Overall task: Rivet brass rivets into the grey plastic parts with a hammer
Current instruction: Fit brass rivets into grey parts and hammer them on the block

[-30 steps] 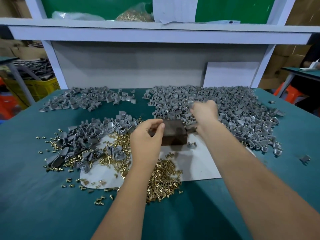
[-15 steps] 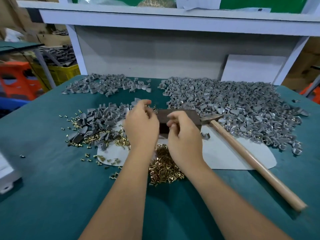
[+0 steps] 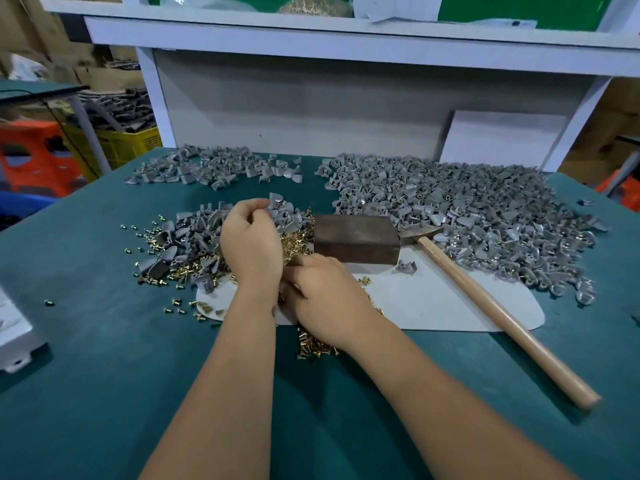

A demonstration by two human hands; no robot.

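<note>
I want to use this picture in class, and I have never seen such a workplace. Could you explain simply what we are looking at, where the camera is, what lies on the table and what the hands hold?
There is no machine here: a person works with two bare hands, filmed by a camera worn on their head, looking forward and down.

On the green table lie heaps of grey plastic parts and many small brass rivets. In the middle stands a dark metal block, seemingly the anvil for hammering. The hammer lies beside it on a white sheet, untouched, its head against the block.

The left hand is raised with curled fingers at the nearer grey heap; what it holds is hidden. The right hand reaches down into the rivets, probably picking one; its fingertips are hidden too.
</note>
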